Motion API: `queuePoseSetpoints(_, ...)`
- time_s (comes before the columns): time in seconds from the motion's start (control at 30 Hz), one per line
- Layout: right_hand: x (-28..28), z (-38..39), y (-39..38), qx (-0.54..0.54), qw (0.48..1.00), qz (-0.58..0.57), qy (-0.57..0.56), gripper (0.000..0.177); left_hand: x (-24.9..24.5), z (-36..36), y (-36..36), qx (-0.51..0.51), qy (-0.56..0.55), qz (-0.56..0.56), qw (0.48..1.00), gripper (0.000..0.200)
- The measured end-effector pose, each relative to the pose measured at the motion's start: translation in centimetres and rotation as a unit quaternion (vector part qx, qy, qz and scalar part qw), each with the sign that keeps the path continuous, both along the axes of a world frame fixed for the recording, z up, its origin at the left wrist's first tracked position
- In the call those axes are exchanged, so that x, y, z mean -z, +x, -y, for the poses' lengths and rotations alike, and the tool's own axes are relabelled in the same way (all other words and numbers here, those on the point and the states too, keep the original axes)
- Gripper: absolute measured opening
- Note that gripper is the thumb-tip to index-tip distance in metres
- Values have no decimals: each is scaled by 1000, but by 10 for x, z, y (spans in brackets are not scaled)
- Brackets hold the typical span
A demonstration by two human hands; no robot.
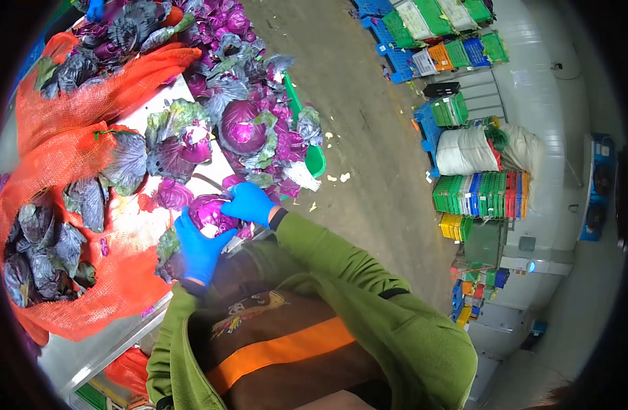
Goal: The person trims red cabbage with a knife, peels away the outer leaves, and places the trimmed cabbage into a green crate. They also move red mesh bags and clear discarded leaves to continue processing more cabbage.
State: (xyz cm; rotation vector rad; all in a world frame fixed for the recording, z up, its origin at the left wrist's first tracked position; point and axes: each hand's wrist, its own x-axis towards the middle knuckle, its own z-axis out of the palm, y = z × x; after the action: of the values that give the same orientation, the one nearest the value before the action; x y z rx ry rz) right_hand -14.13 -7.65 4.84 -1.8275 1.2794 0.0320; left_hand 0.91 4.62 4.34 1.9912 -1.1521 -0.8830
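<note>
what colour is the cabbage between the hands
The cabbage is purple with whitish patches, head view.

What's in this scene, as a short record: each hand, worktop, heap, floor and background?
left hand: blue-gloved, cupped around a purple cabbage
right hand: blue-gloved, against the same cabbage; whether its grip also holds a tool is unclear
worktop: orange-red mesh bags, with dark cabbage leaves showing in one opening
heap: purple heads and loose leaves, beyond the hands
floor: pale scraps near the heap
background: stacks of coloured crates
</note>
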Motion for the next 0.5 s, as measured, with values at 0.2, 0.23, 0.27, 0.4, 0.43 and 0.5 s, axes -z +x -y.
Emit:
queuePoseSetpoints(0.2,24,-11,-15,60,997,37,-23,29,4,5,9,62,-27,5,998,115)
queuePoseSetpoints(0.23,34,-8,-15,75,993,26,-85,30,5,5,15,60,-34,9,998,115)
queuePoseSetpoints(0.27,31,-7,-16,68,995,55,-53,31,1,7,19,67,-52,2,996,114)
queuePoseSetpoints(0.4,28,-32,5,141,983,64,-101,27,25,-27,19,-43,-15,-86,995,113)
queuePoseSetpoints(0.43,29,-47,10,149,977,8,-154,26,37,-33,18,-123,-4,-104,987,114)
queuePoseSetpoints(0.5,20,-68,26,146,970,7,-192,26,26,-21,10,-186,18,-231,955,109)
